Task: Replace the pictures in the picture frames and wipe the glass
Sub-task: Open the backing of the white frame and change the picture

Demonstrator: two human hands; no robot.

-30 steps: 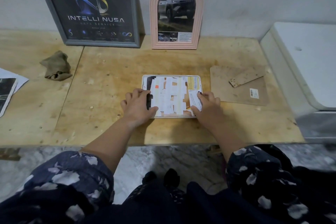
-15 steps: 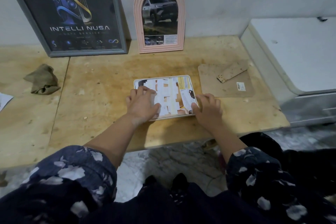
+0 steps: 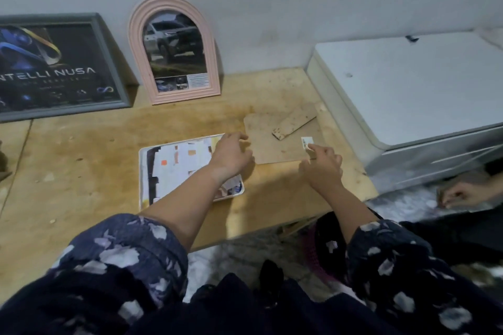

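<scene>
Nearest, at the bottom of the frame, are the dark flowered sleeves, and from them both arms go forward over the front edge of the wooden counter (image 3: 81, 160). The left hand (image 3: 231, 153) hovers at the upper right corner of the white rectangular picture frame (image 3: 144, 171), which lies flat, back side up, in the middle of the frame with a picture of pale patches inside; its grip is loosely curled and seems to hold nothing. The right hand (image 3: 322, 163) reaches to the thin brown backing board (image 3: 269, 141) just right of the frame, fingers curled with the tips at the board's near right edge, beside a small white label (image 3: 307, 141); whether it already pinches the board I cannot tell. The step seems to be to bring this board back onto the frame. It is good to lift it by its edge with both hands, keep it flat, and match its corners to the frame. On the board lies a loose brown stand piece (image 3: 294, 124), which could slide off. To the right a white box (image 3: 402, 84) limits the room; left of the frame the counter is open. Far, against the wall, lean a pink arched frame (image 3: 209, 62) and a grey rectangular frame (image 3: 109, 54).
</scene>
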